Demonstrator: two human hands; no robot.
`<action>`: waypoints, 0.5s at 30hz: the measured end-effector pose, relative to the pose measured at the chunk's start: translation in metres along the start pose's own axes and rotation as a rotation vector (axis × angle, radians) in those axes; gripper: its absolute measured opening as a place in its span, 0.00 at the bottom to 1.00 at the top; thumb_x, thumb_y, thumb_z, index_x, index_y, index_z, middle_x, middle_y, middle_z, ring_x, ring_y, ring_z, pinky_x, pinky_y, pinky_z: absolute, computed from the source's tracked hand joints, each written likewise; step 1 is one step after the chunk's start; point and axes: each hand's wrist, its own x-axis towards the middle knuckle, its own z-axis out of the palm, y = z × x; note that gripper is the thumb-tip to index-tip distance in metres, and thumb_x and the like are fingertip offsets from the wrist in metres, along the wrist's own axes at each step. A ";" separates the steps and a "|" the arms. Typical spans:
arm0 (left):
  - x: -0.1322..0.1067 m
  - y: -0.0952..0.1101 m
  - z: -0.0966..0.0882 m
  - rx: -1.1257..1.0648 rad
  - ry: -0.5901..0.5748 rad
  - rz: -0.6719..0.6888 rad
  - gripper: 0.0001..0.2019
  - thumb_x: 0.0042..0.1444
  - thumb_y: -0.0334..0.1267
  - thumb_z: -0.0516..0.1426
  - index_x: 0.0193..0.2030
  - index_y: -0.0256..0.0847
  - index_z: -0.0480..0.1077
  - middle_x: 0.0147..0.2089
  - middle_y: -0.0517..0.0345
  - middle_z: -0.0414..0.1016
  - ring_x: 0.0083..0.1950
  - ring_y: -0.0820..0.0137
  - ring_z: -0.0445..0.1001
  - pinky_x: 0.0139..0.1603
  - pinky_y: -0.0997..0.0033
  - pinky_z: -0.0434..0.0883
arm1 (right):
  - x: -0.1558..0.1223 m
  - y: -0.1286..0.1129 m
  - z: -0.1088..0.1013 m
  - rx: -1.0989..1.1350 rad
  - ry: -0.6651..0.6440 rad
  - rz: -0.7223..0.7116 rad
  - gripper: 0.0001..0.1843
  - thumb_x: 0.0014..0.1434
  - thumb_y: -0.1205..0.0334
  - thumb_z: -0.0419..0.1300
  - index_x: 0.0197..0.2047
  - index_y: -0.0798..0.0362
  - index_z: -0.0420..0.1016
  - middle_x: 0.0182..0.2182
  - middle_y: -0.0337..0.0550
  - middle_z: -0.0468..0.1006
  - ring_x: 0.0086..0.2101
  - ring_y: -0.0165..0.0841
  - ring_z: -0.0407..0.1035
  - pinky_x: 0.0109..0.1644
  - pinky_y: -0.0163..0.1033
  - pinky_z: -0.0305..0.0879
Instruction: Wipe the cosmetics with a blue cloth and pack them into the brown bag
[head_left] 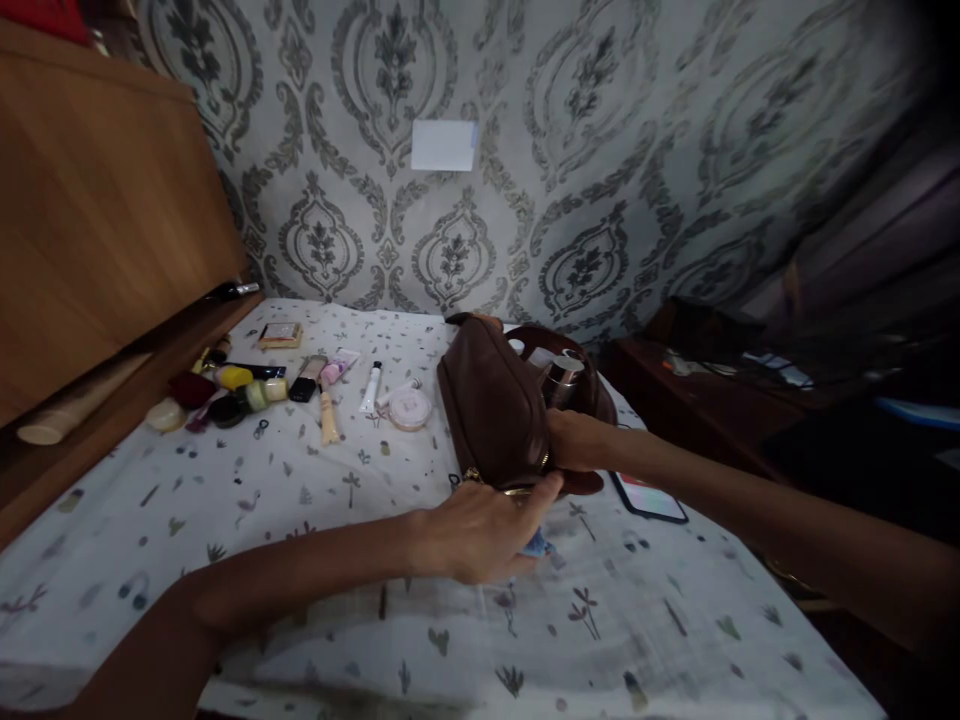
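Observation:
A brown leather bag (491, 400) lies unzipped on the patterned cloth, its lid tipped back. My left hand (484, 528) is closed on its near edge, thumb on the rim. A small blue thing (535, 545) shows beneath those fingers; I cannot make out what it is. My right hand (581, 440) reaches into the bag's opening, and its fingers are hidden inside. A container with a shiny lid (568, 370) and other small items show in the bag's far right part.
Left of the bag lie a round pink compact (409, 409), a white tube (370, 388), a beige tube (328, 418), a pink tube (340, 365) and several jars and bottles. A phone (649, 497) rests at right. A wooden board (112, 180) rises at left.

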 end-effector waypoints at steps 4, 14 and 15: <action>0.000 -0.003 0.002 -0.010 0.011 0.007 0.42 0.65 0.45 0.53 0.74 0.31 0.30 0.50 0.40 0.79 0.46 0.52 0.79 0.42 0.56 0.73 | 0.000 -0.001 -0.004 0.007 -0.046 0.022 0.13 0.56 0.71 0.59 0.40 0.56 0.83 0.38 0.56 0.84 0.38 0.43 0.80 0.35 0.37 0.71; -0.001 -0.003 0.002 -0.012 0.043 0.001 0.41 0.65 0.46 0.53 0.74 0.32 0.32 0.46 0.41 0.80 0.44 0.53 0.79 0.42 0.57 0.72 | -0.007 -0.014 -0.021 -0.054 -0.117 0.092 0.17 0.61 0.67 0.54 0.50 0.59 0.80 0.49 0.61 0.81 0.48 0.50 0.78 0.42 0.43 0.73; -0.001 -0.003 0.002 -0.012 0.038 -0.003 0.41 0.65 0.45 0.53 0.74 0.32 0.32 0.47 0.41 0.80 0.45 0.52 0.79 0.42 0.57 0.72 | -0.007 -0.014 -0.021 -0.064 -0.109 0.093 0.17 0.61 0.67 0.54 0.50 0.58 0.80 0.49 0.60 0.81 0.48 0.50 0.78 0.42 0.43 0.73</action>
